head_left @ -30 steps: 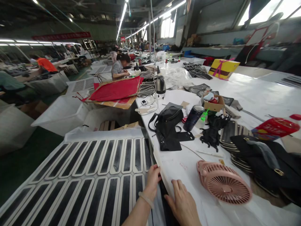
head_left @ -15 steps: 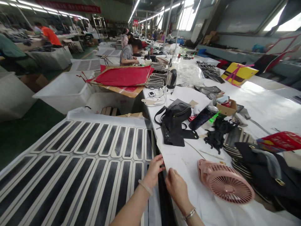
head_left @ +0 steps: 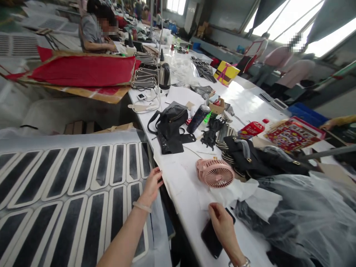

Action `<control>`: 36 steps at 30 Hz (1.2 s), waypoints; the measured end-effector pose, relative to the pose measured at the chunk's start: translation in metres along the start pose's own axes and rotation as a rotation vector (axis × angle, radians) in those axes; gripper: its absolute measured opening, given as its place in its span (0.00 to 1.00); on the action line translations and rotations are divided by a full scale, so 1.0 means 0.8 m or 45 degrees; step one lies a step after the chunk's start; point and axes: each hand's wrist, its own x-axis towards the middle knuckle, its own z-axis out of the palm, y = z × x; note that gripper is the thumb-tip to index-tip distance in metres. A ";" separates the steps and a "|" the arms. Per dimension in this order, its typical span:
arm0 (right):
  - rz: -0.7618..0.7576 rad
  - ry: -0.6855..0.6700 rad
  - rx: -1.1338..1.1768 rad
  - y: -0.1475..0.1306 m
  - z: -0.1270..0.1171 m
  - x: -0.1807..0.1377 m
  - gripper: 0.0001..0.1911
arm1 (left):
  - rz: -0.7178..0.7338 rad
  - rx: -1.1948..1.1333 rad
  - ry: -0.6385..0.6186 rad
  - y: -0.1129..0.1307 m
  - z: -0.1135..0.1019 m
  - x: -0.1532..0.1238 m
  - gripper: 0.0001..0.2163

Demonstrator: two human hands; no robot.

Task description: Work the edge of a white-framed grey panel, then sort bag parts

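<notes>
My left hand [head_left: 152,186] is at the left edge of the white-covered table [head_left: 174,167], its fingers slightly apart beside the edge, with no object visible in them. Under its forearm lie rows of long dark strips with pale rounded borders [head_left: 97,207] on a grey sheet. My right hand [head_left: 222,221] is over a black phone [head_left: 209,237] on the table, fingers curled and pressed together. What they hold, if anything, is hidden. Just beyond is a pink fan [head_left: 216,173] with crumpled white paper [head_left: 261,200] at its right.
A black bag [head_left: 175,120], a dark cylinder [head_left: 198,118] and a small cardboard box [head_left: 217,106] stand farther up the table. Clear plastic [head_left: 306,215] covers dark material at right. A red-covered board [head_left: 86,70] juts out at left. A co-worker [head_left: 96,33] sits beyond it.
My right hand has moved right, from the table edge beside my left hand to over the phone. My left hand stays by the edge. The view has turned right.
</notes>
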 end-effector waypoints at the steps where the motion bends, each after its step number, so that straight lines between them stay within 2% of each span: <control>1: -0.014 0.003 -0.015 0.002 -0.002 -0.005 0.18 | -0.006 0.003 0.002 0.001 0.000 0.000 0.13; 3: -0.064 -0.015 -0.039 -0.007 0.004 -0.009 0.18 | -0.012 0.002 0.003 0.004 -0.001 0.000 0.14; 6: -0.186 -0.097 -0.082 -0.049 0.035 0.009 0.16 | 0.002 -0.009 -0.017 0.006 -0.002 -0.002 0.14; 11: -0.390 -0.268 -0.249 -0.155 0.117 0.078 0.14 | 0.051 -0.017 -0.015 0.006 -0.008 0.001 0.20; 14: -0.429 -0.326 -0.339 -0.191 0.153 0.115 0.07 | 0.095 0.030 0.003 0.005 -0.016 0.013 0.19; 17: -0.437 -0.390 -0.340 -0.192 0.166 0.140 0.08 | 0.149 0.135 0.025 0.007 -0.025 0.033 0.17; 20: -0.426 -0.435 -0.253 -0.178 0.165 0.155 0.06 | 0.214 0.213 0.106 0.011 -0.029 0.052 0.12; 22: -0.403 -0.446 -0.168 -0.170 0.163 0.161 0.09 | 0.234 0.223 0.122 0.010 -0.026 0.059 0.11; 26: -0.332 -0.427 -0.009 -0.163 0.165 0.166 0.11 | 0.281 0.198 0.121 -0.002 -0.011 0.057 0.10; 29: -0.282 -0.426 0.093 -0.161 0.165 0.167 0.14 | 0.360 0.210 0.190 -0.014 -0.002 0.048 0.07; 33: -0.245 -0.452 0.185 -0.158 0.162 0.168 0.16 | 0.493 0.319 0.306 -0.022 0.006 0.043 0.13; 36: -0.233 -0.457 0.209 -0.158 0.160 0.168 0.17 | 0.587 0.418 0.373 -0.021 0.009 0.049 0.12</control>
